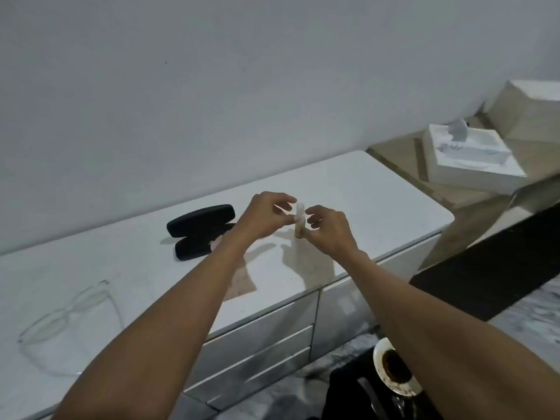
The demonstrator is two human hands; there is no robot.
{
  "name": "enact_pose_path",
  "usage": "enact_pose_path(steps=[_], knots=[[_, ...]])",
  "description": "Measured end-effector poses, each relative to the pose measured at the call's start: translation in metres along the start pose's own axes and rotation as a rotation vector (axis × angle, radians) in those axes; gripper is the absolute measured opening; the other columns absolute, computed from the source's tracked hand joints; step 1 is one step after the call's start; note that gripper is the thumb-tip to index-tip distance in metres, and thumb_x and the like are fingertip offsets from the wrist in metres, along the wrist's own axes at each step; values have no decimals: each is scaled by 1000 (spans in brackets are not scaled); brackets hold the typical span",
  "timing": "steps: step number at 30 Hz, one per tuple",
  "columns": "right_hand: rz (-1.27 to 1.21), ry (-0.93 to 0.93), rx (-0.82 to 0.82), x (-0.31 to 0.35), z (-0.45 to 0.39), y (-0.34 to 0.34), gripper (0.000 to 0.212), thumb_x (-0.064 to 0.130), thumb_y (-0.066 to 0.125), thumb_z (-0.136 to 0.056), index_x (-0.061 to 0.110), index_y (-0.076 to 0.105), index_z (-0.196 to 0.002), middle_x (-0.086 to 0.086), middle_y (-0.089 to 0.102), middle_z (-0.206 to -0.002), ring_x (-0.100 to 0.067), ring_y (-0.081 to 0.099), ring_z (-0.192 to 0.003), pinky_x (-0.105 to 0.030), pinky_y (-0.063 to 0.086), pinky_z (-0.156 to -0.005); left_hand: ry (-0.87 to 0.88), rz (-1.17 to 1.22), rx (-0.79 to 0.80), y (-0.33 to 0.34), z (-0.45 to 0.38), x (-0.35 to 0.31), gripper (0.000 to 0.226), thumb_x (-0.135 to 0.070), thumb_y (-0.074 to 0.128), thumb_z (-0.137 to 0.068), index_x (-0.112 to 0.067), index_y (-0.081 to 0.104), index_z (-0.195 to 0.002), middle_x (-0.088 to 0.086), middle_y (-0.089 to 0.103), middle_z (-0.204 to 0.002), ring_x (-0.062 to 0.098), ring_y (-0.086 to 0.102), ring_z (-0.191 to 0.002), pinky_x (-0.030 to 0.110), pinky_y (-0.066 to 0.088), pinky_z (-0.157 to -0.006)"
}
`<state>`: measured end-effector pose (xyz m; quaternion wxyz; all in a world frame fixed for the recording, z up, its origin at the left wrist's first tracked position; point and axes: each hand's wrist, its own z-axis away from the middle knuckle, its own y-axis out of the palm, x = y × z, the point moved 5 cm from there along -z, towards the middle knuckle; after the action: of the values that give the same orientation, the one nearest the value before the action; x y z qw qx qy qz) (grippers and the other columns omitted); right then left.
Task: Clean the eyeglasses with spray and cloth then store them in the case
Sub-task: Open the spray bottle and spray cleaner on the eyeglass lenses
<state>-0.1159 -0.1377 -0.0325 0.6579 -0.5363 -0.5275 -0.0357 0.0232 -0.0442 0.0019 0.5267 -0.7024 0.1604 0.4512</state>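
A small pale spray bottle (299,221) stands upright above the white cabinet top (378,207), between my two hands. My right hand (328,230) grips its lower body. My left hand (263,215) pinches its top with thumb and fingertips. The black eyeglass case (200,230) lies open on the cabinet top just left of my left hand, with something pale inside, partly hidden by my wrist. The clear-framed eyeglasses (69,316) rest on the cabinet top at the near left, apart from both hands. I cannot pick out the cloth.
A white wall rises behind the cabinet. Drawers (257,356) run under its front edge. A white tissue box (472,159) sits on a beige surface at the right. A plate with dark residue (394,371) lies low at the right, on something black.
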Motion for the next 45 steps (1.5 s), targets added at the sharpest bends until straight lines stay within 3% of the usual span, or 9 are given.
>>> enact_pose_path(steps=[4, 8, 12, 19, 24, 28, 34, 39, 45], knots=[[-49, -12, -26, -4, 5, 14, 30, 44, 72, -83, 16, 75, -96, -1, 78, -87, -20, 73, -87, -42, 58, -83, 57, 0, -43, 6, -2, 3, 38, -27, 83, -84, -18, 73, -119, 0, 74, -109, 13, 72, -96, 17, 50, -70], [-100, -51, -91, -10, 3, 23, 26, 42, 70, -83, 16, 74, -88, 3, 78, -79, -15, 74, -83, -43, 59, -81, 159, -6, -100, 11, -12, 8, 20, -15, 80, -85, -14, 78, -104, 0, 77, -94, 8, 72, -87, 23, 55, -80], [-125, -100, -152, -16, -3, 26, 20, 35, 73, -86, 15, 76, -90, 5, 79, -78, -7, 75, -80, -37, 60, -83, 215, 29, -134, 13, -21, 14, 19, -14, 82, -82, -12, 79, -100, -4, 76, -85, -3, 69, -76, 13, 51, -72], [-107, -105, -157, -26, 3, 29, 15, 29, 70, -86, 16, 74, -90, 6, 78, -73, -9, 75, -79, -38, 59, -82, 196, 139, -168, 30, -21, 26, 15, -13, 82, -82, -9, 78, -97, 2, 78, -88, 7, 73, -78, 17, 50, -67], [-115, -117, -158, -24, 7, 28, 25, 42, 62, -95, 19, 72, -92, 9, 76, -66, -4, 74, -76, -36, 59, -82, 186, 173, -219, 23, -13, 15, 13, -13, 81, -84, -9, 78, -95, 4, 78, -87, 18, 75, -84, 33, 58, -69], [-147, -111, -213, -25, 10, 23, 36, 59, 47, -101, 27, 63, -103, 8, 75, -64, -8, 72, -70, -36, 59, -76, 163, 222, -276, 13, -13, 10, 9, -16, 81, -85, -13, 78, -93, -4, 76, -84, 17, 75, -86, 34, 61, -73], [-182, -113, -309, -38, 8, 10, 23, 42, 61, -100, 22, 66, -112, 0, 75, -96, -16, 76, -75, -46, 62, -78, 100, 133, -278, 24, -14, 28, 14, -11, 85, -79, -10, 78, -91, 2, 75, -86, 15, 70, -79, 26, 55, -76], [-151, -151, -372, -42, 7, 10, 24, 41, 62, -100, 18, 65, -107, -4, 74, -86, -23, 74, -76, -49, 60, -74, 25, 42, -219, 50, -10, 58, 18, -8, 86, -77, -10, 79, -93, 5, 74, -84, 14, 68, -76, 28, 54, -77], [-133, -145, -315, -45, 4, 12, 41, 19, 67, -96, 20, 55, -135, -7, 72, -112, -21, 74, -82, -48, 62, -82, -8, -49, -222, 65, -3, 72, 21, -14, 85, -77, -15, 79, -97, -1, 72, -84, 15, 68, -79, 33, 56, -80]])
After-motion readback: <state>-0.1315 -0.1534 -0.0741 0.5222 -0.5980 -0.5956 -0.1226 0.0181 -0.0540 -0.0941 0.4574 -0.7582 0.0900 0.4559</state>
